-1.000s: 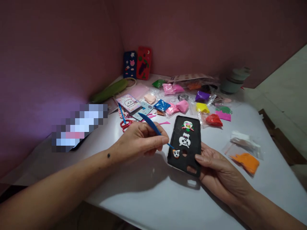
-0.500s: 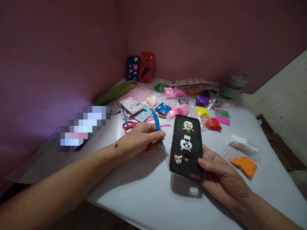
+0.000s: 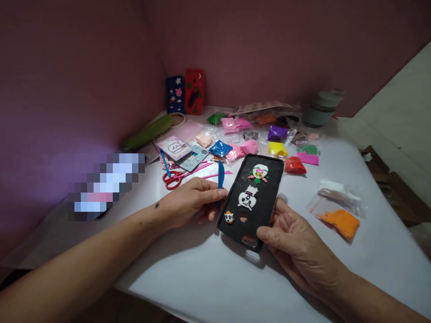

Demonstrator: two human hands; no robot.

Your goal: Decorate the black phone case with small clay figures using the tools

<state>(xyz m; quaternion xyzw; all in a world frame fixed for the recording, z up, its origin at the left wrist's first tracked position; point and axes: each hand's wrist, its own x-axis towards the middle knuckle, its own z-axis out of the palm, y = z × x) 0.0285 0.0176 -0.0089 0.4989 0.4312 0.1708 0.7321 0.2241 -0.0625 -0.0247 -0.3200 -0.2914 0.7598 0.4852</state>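
Currently left hand (image 3: 198, 199) pinches blue tool (image 3: 221, 174), fingers closed on it — black case (image 3: 264, 206) just beside those fingertips, right hand (image 3: 298, 237) clamped on its lower right side. Probably best: steady case, light tool pressure.

Comes bare along the left forearm (image 3: 101, 255) at eight o'clock and the right forearm (image 3: 370, 287) at four. Looks slim and smooth, broader toward the edge of view, narrower at the wrist. Bears one small, round, dark spot (image 3: 156, 206) near the left wrist, at nine o'clock from the left hand (image 3: 197, 199). Has slender fingers there, and on the right hand (image 3: 294, 235) a rounded thumb (image 3: 274, 235) plus fine skin creases toward the wrist.
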